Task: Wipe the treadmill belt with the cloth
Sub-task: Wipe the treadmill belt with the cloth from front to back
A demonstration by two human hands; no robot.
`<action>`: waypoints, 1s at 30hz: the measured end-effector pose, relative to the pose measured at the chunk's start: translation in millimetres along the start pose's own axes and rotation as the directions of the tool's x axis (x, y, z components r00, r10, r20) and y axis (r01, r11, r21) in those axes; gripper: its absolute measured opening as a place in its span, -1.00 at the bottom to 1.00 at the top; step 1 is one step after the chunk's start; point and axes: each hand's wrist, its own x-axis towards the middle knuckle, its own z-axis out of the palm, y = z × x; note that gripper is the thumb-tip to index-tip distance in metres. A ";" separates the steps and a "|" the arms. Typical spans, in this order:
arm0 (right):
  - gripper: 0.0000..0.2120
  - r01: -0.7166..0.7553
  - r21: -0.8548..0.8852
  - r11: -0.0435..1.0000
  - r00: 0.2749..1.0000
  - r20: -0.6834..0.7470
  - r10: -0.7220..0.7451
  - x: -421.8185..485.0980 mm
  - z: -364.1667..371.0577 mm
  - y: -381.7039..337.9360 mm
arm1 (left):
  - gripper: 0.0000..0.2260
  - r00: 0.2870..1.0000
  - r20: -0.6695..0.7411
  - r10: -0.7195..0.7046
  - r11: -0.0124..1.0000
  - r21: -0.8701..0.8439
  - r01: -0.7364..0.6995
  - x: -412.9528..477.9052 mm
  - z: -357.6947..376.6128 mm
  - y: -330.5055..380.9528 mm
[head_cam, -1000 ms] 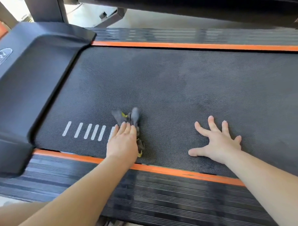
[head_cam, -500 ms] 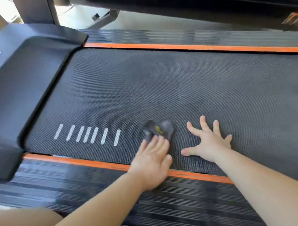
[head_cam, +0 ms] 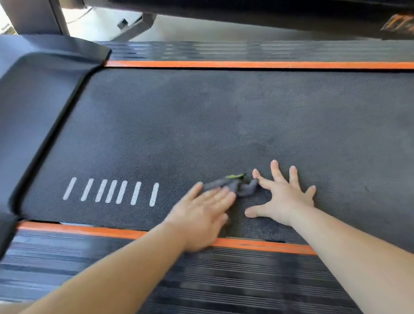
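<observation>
The treadmill belt (head_cam: 223, 114) stretches wide beyond both hands. The right hand (head_cam: 285, 198) lies flat on it, fingers splayed, holding nothing. The left hand (head_cam: 203, 211), blurred, presses straight fingers onto the bunched grey cloth (head_cam: 235, 185), which lies between the hands and reaches the right forefinger. Bunched so small, the cloth could slip from under the fingers or jam against the right hand, leaving patches unwiped.

The left hand (head_cam: 203, 213) is motion-blurred, hiding much of the cloth (head_cam: 235, 185).

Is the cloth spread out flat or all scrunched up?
Scrunched up: the grey cloth is a wrinkled, twisted lump on the treadmill belt, partly under the flat left hand.
</observation>
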 end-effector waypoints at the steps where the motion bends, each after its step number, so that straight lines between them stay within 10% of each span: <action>1: 0.09 0.000 -0.002 1.000 1.000 0.000 0.000 -0.5 -0.4 0.1 | -0.28 0.992 -0.035 -0.118 0.993 0.024 0.119 0.1 -2.9 -15.2; 3: 0.09 0.005 0.003 1.000 1.000 -0.008 -0.005 -0.8 0.5 -0.2 | -0.33 0.959 -0.091 -0.268 0.963 0.006 0.270 1.3 -9.0 -12.8; 8: 0.08 -0.002 0.039 0.999 1.000 -0.005 0.002 -2.1 0.2 0.0 | -0.50 0.993 0.014 0.119 0.987 -0.108 -0.117 -2.2 -2.5 34.9; 14: 0.09 0.000 0.021 1.000 1.000 -0.007 0.000 -0.8 0.8 -0.1 | -0.44 0.945 -0.126 -0.301 0.954 -0.019 0.301 14.1 -11.7 -0.8; 19: 0.09 -0.005 0.032 0.999 1.000 -0.015 0.006 -0.8 0.1 -1.4 | -0.42 0.989 -0.066 0.132 0.984 0.133 -0.122 5.4 -9.1 15.3; 24: 0.10 -0.001 0.013 1.000 1.000 0.000 0.001 -1.2 -2.1 -0.4 | -0.53 0.933 -0.151 -0.326 0.943 0.017 0.332 13.0 -19.2 -26.1; 30: 0.11 0.003 0.040 0.999 1.000 -0.012 -0.003 -0.9 0.1 0.4 | -0.58 0.995 -0.048 0.084 0.964 -0.250 -0.093 -2.4 -7.3 34.1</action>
